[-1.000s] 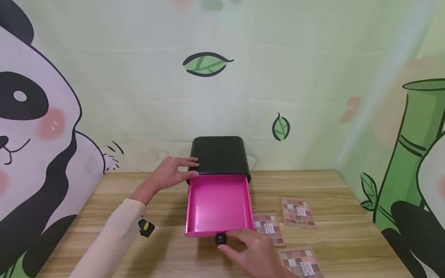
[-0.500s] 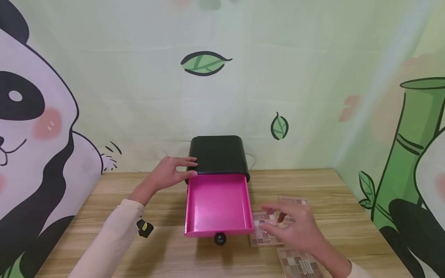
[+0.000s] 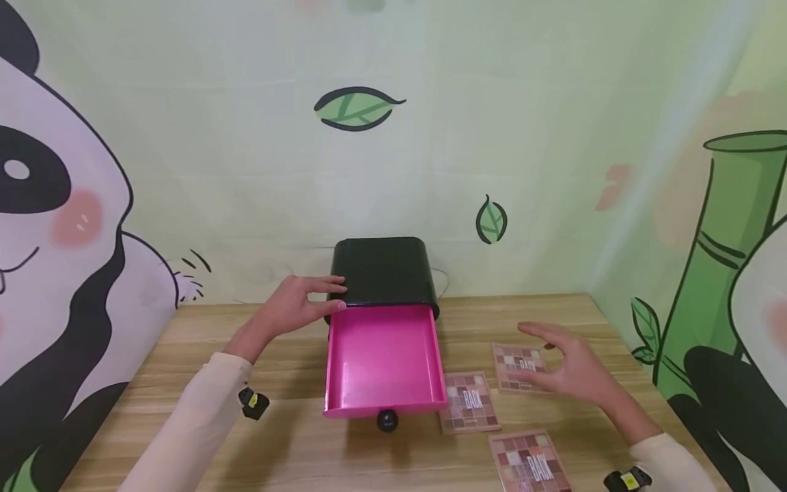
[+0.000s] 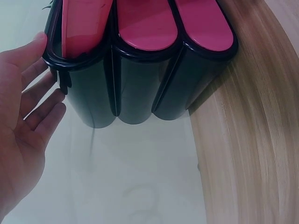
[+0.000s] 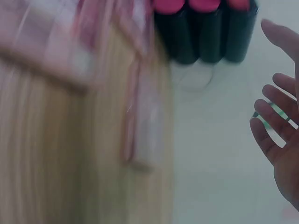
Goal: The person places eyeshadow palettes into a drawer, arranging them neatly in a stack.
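Observation:
A black drawer unit (image 3: pixel 381 270) stands at the back of the table, its top pink drawer (image 3: pixel 387 359) pulled out and bare inside. My left hand (image 3: pixel 295 304) rests fingertips and thumb on the unit's left top edge; the left wrist view shows this hand (image 4: pixel 28 121) beside the case with relaxed fingers. Over the farthest square palette (image 3: pixel 516 359), marked "BACK", hovers my right hand (image 3: pixel 568 362), thumb and fingers spread apart with nothing between them. In the right wrist view its fingers (image 5: pixel 275 121) are loosely extended, and the palettes (image 5: pixel 142 116) look blurred.
Right of the drawer lie a second palette (image 3: pixel 472 402) and a third palette (image 3: pixel 531 461) nearer the front. A black knob (image 3: pixel 387 420) sticks out from the drawer front. Behind the wooden table (image 3: pixel 295 437) hangs a printed panda backdrop (image 3: pixel 246 137).
My right hand has let go of the drawer knob and moved right and back, over the far palette. The left hand stays on the drawer unit. The head view has shifted slightly.

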`<state>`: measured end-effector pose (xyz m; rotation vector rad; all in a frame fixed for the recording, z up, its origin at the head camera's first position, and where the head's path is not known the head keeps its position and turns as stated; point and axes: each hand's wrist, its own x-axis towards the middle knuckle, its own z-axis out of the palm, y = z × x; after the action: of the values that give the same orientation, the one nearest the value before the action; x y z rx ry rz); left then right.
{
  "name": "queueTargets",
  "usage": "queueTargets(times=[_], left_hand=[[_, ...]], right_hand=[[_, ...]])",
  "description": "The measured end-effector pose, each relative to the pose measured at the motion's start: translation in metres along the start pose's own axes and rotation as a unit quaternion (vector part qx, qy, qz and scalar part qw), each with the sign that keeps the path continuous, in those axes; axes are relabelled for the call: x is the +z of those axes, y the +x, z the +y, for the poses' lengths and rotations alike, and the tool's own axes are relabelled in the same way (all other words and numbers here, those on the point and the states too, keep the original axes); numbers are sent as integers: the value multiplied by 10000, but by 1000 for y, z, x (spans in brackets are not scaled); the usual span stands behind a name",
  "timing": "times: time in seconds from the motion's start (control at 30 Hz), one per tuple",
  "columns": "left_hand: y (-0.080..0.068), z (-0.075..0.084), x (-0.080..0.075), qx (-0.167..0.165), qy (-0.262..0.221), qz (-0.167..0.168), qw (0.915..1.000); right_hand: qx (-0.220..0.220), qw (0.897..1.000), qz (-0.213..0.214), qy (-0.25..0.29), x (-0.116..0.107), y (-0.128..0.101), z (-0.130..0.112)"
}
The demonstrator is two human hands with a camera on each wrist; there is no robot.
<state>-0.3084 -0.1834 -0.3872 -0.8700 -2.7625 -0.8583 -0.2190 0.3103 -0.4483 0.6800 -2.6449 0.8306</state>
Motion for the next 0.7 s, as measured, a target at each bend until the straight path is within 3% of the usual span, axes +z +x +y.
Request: queueTargets(times=[0.17, 0.33, 0.7], left_hand=[[-1, 2, 0, -36, -11, 3, 10000], [0, 2, 0, -39, -42, -7, 10000], [-1, 0, -1, -10, -80, -10, 10000]], right_hand=[[205, 9980, -595, -40, 5, -3, 34], [265, 9955, -887, -187, 13, -6, 58], [702, 9884, -1347, 32, 28, -9, 83]])
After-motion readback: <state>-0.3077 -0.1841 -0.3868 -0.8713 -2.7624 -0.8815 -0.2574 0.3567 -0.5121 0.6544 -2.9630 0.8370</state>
